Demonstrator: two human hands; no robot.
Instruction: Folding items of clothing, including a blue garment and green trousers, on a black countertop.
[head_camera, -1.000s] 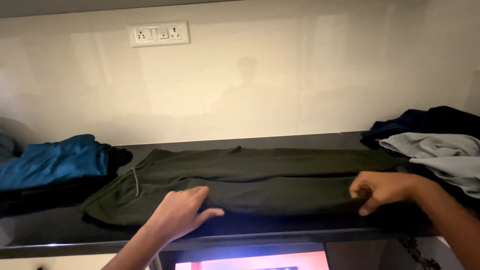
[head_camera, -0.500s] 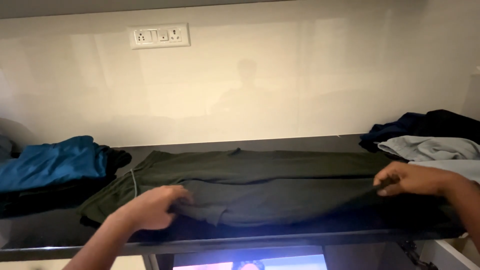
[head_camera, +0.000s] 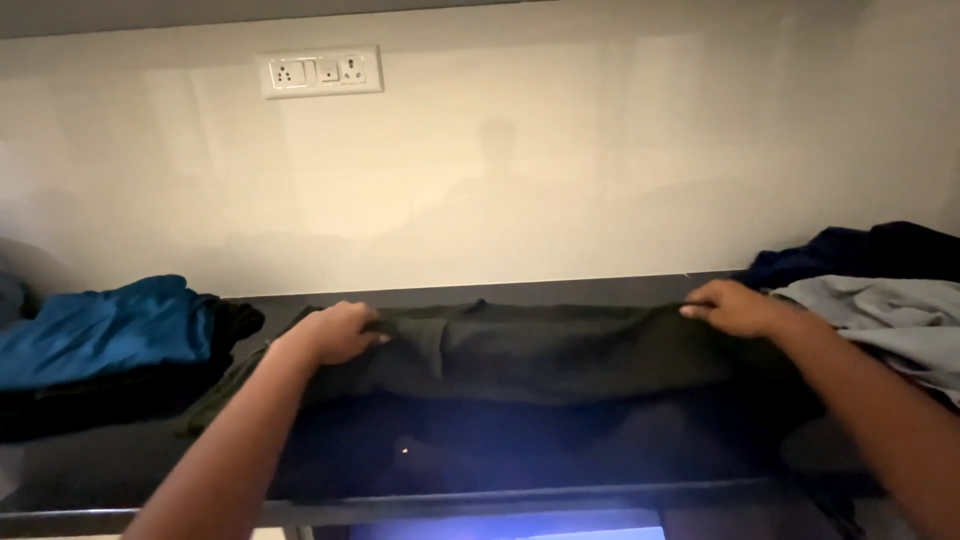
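A dark green pair of trousers (head_camera: 540, 350) lies lengthwise across the black counter (head_camera: 500, 460), folded over on itself along its length. My left hand (head_camera: 335, 332) grips the folded edge near the waistband end on the left. My right hand (head_camera: 735, 307) grips the same folded edge at the leg end on the right. Both hands hold the fabric at the far side of the garment, close to the wall.
A blue and black pile of clothes (head_camera: 110, 345) sits at the left. A grey garment (head_camera: 880, 315) and a dark navy one (head_camera: 860, 250) lie at the right. A white switch and socket plate (head_camera: 320, 72) is on the cream wall.
Both hands took the near edge of the trousers and carried it away from me, folding the garment over towards the wall. The near counter is now bare.
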